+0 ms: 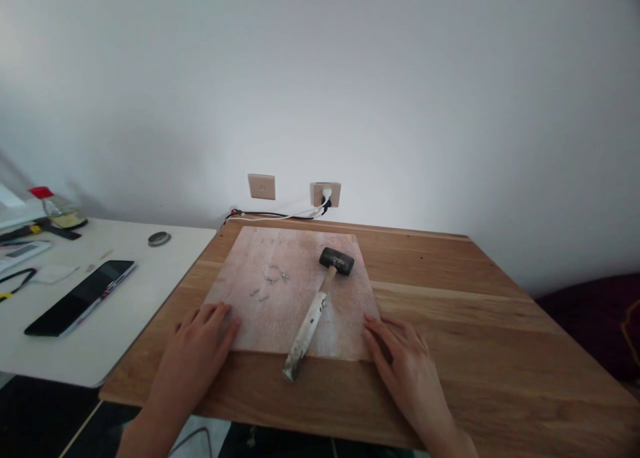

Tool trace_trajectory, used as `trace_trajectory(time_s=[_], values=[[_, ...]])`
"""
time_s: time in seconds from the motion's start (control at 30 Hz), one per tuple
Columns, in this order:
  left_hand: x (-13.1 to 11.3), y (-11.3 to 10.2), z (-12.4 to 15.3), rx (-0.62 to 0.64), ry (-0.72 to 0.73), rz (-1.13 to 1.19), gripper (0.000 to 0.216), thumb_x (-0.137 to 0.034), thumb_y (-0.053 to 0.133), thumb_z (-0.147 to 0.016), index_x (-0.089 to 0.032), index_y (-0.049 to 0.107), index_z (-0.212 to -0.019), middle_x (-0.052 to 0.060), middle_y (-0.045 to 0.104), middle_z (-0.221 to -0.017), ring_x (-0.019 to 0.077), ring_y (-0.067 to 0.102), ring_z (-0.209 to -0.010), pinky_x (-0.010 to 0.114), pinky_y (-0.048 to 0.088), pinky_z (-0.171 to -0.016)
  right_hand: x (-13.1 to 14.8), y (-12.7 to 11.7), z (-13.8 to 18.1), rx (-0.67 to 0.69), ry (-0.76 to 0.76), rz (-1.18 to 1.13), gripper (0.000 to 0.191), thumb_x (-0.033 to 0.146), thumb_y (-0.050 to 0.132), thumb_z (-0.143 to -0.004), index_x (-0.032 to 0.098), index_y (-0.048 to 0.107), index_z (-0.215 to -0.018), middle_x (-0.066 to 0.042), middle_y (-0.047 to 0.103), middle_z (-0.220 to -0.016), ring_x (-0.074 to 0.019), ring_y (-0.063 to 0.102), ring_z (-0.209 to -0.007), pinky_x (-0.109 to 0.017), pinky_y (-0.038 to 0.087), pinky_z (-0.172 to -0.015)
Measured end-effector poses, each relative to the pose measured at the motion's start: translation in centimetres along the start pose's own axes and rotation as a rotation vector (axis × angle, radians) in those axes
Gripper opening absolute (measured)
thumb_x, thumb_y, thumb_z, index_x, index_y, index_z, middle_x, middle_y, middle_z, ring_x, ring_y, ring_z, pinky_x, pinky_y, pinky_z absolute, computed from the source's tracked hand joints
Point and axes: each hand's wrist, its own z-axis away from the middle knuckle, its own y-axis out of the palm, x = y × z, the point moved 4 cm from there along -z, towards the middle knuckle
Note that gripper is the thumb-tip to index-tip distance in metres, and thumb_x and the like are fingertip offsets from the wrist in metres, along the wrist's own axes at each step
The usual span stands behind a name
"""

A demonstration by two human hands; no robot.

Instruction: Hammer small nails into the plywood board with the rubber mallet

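A thin, pale pinkish board [280,325] lies flat on the wooden table. My left hand [197,341] rests at its front left corner, fingers stretched out and touching the edge. At the front right edge, my right hand [403,358] lies with its fingertips on the board, fingers extended. Between them a mallet [306,328] lies on the board, its black head [337,261] toward the back right and its worn white handle reaching past the front edge. Several small, bent metal pieces, perhaps nails [270,280], are scattered left of the mallet. Neither hand holds anything.
The wooden table [450,298] stands against a white wall with a plugged-in socket [326,195] and cables [280,216]. On the white table [135,291] at left are a tablet-like black device [80,298], a round metal lid [159,239] and a red-capped bottle [63,211]. Dark red fabric [590,318] is at right.
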Motion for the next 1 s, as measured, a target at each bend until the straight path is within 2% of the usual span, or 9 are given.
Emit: trace_trajectory(time_s=[0.23, 0.33, 0.4, 0.5, 0.57, 0.63, 0.73, 0.87, 1.0], values=[[-6.1, 0.5, 0.5, 0.085, 0.153, 0.028, 0.026, -0.029, 0.048, -0.099, -0.025, 0.073, -0.105, 0.012, 0.074, -0.117, 0.0325, 0.069, -0.107, 0.049, 0.055, -0.092, -6.3, -2.8, 2.9, -0.055, 0.131, 0.000, 0.044, 0.050, 0.045, -0.109, 0.022, 0.078, -0.113, -0.013, 0.080, -0.116, -0.0320, 0.069, -0.113, -0.051, 0.054, -0.098], [-7.8, -0.1, 0.2, 0.120, 0.206, 0.076, 0.026, -0.032, 0.049, -0.100, -0.025, 0.073, -0.108, 0.011, 0.076, -0.111, 0.0307, 0.070, -0.103, 0.046, 0.053, -0.091, -7.9, -3.7, 3.6, -0.069, 0.172, 0.045, 0.047, 0.054, 0.043, -0.109, 0.022, 0.079, -0.111, -0.013, 0.080, -0.115, -0.0336, 0.069, -0.114, -0.053, 0.052, -0.098], [-8.9, -0.6, -0.9, 0.122, 0.235, 0.081, 0.028, -0.034, 0.049, -0.101, -0.024, 0.073, -0.111, 0.011, 0.077, -0.108, 0.0318, 0.070, -0.102, 0.049, 0.052, -0.093, -8.2, -4.3, 3.6, -0.094, 0.172, 0.073, 0.047, 0.054, 0.043, -0.108, 0.022, 0.078, -0.109, -0.014, 0.079, -0.114, -0.0354, 0.067, -0.118, -0.055, 0.051, -0.098], [-10.9, -0.8, -3.9, 0.094, 0.298, 0.121, 0.029, -0.033, 0.050, -0.102, -0.022, 0.072, -0.115, 0.013, 0.077, -0.112, 0.0330, 0.069, -0.108, 0.050, 0.050, -0.098, -7.1, -5.2, 2.9, -0.171, 0.166, 0.033, 0.045, 0.053, 0.046, -0.107, 0.020, 0.076, -0.108, -0.014, 0.078, -0.113, -0.0350, 0.067, -0.117, -0.053, 0.051, -0.098], [-12.5, -0.5, -6.6, 0.072, 0.352, 0.198, 0.028, -0.032, 0.051, -0.102, -0.021, 0.071, -0.118, 0.012, 0.076, -0.115, 0.0301, 0.069, -0.110, 0.045, 0.051, -0.098, -5.6, -5.4, 2.1, -0.180, 0.200, -0.070, 0.043, 0.052, 0.047, -0.107, 0.020, 0.074, -0.114, -0.013, 0.078, -0.105, -0.0296, 0.071, -0.099, -0.045, 0.055, -0.090], [-14.0, 0.3, -9.2, 0.078, 0.404, 0.291, 0.025, -0.031, 0.055, -0.100, -0.019, 0.072, -0.113, 0.012, 0.076, -0.114, 0.0278, 0.069, -0.107, 0.040, 0.052, -0.094, -3.7, -4.7, 1.1, -0.070, 0.255, -0.206, 0.044, 0.051, 0.047, -0.107, 0.019, 0.070, -0.128, -0.007, 0.075, -0.088, -0.0224, 0.070, -0.073, -0.035, 0.056, -0.071], [-15.5, 1.8, -12.4, 0.149, 0.451, 0.411, 0.016, -0.025, 0.061, -0.095, -0.019, 0.073, -0.104, 0.009, 0.077, -0.103, 0.0232, 0.070, -0.092, 0.034, 0.052, -0.083, -0.7, -2.9, -0.4, 0.193, 0.247, -0.350, 0.047, 0.050, 0.046, -0.108, 0.020, 0.065, -0.140, -0.002, 0.072, -0.075, -0.0203, 0.069, -0.064, -0.031, 0.053, -0.065], [-16.0, 3.2, -14.1, 0.281, 0.504, 0.495, 0.013, -0.014, 0.060, -0.089, -0.018, 0.072, -0.084, 0.004, 0.075, -0.084, 0.0189, 0.068, -0.079, 0.028, 0.048, -0.073, 0.3, -1.6, -2.0, 0.307, 0.281, -0.382, 0.036, 0.047, 0.057, -0.101, 0.021, 0.075, -0.118, -0.003, 0.071, -0.069, -0.0219, 0.069, -0.063, -0.031, 0.049, -0.061], [-14.8, 3.4, -14.7, 0.267, 0.479, 0.507, 0.013, -0.013, 0.060, -0.086, -0.019, 0.069, -0.079, 0.002, 0.073, -0.077, 0.0179, 0.066, -0.075, 0.027, 0.045, -0.069, -1.3, -1.9, -1.7, 0.302, 0.450, -0.592, 0.026, 0.043, 0.063, -0.091, 0.023, 0.072, -0.105, 0.002, 0.065, -0.064, -0.0191, 0.066, -0.060, -0.028, 0.050, -0.058]])
